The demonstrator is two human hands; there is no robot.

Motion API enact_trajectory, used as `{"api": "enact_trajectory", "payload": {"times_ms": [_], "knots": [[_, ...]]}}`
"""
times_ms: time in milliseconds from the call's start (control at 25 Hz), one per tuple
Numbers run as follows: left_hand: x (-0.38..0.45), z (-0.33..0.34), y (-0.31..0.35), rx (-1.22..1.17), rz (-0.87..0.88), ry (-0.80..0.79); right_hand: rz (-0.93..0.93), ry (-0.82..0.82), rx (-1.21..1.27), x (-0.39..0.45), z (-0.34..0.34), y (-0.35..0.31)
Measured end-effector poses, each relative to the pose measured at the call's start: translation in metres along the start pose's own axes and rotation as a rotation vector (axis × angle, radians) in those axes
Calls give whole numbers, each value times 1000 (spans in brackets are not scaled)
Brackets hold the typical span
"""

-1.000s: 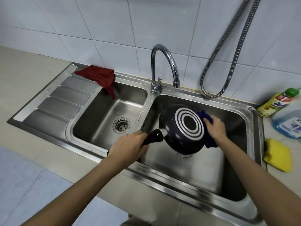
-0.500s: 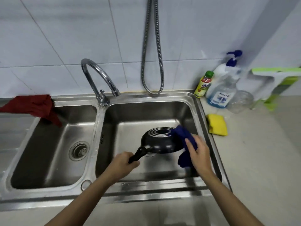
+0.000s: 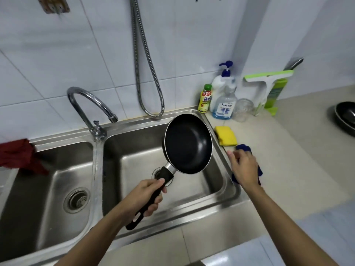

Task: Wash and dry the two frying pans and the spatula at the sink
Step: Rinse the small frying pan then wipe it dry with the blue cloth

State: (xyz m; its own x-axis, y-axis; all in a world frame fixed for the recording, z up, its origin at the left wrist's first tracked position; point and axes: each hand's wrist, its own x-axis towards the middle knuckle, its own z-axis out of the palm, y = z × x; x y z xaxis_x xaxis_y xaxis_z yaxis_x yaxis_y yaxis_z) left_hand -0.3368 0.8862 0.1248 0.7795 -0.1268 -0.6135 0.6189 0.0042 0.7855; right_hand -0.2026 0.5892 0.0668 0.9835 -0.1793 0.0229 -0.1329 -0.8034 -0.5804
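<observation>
One frying pan [image 3: 189, 144] is held above the right basin of the sink [image 3: 221, 203], its black inside facing the camera, near the centre of the frame. The left hand [image 3: 143, 196] has its fingers [image 3: 151, 208] wrapped tight round the pan's black handle [image 3: 153, 194]. The right hand [image 3: 244, 166], right of centre, lies on one blue cloth [image 3: 244, 147] on the tabletop [image 3: 299, 154] at the sink's right rim; its fingers are bent over the cloth, and whether they grip it or only press on it cannot be told. A second frying pan [image 3: 345, 117] sits at the right edge of the frame, only partly in view. The sink has two basins, each with one drain, and one tap [image 3: 90, 108] stands between them. One yellow sponge [image 3: 225, 135] lies just beyond the blue cloth. Three bottles [image 3: 222, 98] stand in the corner above it, beside one clear jar [image 3: 244, 109] and one green squeegee [image 3: 269, 81]. One red cloth [image 3: 18, 157] hangs at the left edge.
</observation>
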Motion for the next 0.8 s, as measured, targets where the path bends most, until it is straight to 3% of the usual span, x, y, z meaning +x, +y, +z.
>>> {"api": "enact_trajectory", "payload": {"times_ms": [80,160,320,560,800], "knots": [[-7,12,4,-46,-1,-86,96,-203,244,-30,-8,-24],[-12,25,8,-54,-7,-173,211,-222,339,-51,-17,-22],[-9,66,18,52,-10,-357,361,-82,369,-85,-66,17],[19,171,18,547,179,-405,460,193,235,-129,-158,87],[44,295,32,789,235,-541,633,382,269,-167,-220,176]]}}
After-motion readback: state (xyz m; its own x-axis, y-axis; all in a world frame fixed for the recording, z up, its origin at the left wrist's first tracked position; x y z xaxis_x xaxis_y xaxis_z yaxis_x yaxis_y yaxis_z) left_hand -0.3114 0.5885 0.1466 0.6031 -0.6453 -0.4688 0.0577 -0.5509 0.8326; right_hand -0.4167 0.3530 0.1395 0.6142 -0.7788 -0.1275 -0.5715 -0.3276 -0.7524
